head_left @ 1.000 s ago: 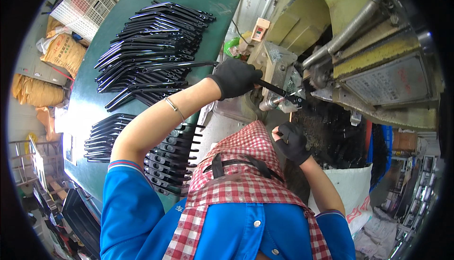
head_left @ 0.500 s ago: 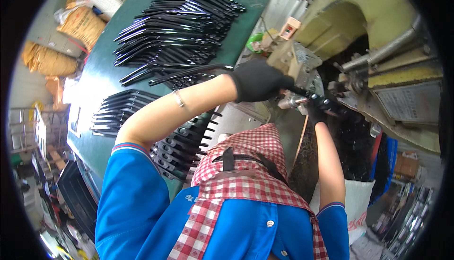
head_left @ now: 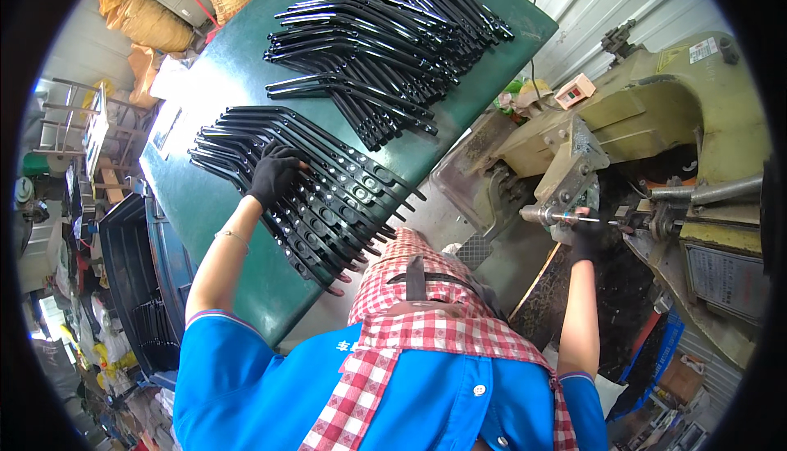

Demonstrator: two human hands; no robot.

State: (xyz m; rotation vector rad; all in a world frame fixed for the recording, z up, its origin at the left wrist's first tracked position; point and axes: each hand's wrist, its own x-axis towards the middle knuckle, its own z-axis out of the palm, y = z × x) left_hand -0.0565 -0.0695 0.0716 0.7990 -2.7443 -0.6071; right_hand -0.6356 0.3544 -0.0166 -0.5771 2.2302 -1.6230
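Note:
My gloved left hand [head_left: 277, 174] is over a row of black bent metal bars [head_left: 332, 197] on the table. Its fingers curl onto one bar near the bend. Flat ends with round holes point toward me. At the machine on the right, my gloved right hand [head_left: 586, 240] has its fingers round a thin shiny metal rod [head_left: 566, 217], which lies across the fixture [head_left: 574, 179]. Part of this hand blends into the dark background. A larger heap of black bent bars [head_left: 369, 37] covers the far part of the table.
The green table [head_left: 246, 287] has a rounded edge on my side. A yellow-green machine [head_left: 639, 115] stands at the right, with a small control box [head_left: 575, 90] beside it. A black bin [head_left: 135, 271] is left of the table; woven sacks [head_left: 143, 16] sit behind it.
My left hand has left the machine, where it was on a dark bar, and is now at the row on the table. My right hand stays at the fixture. The view has shifted.

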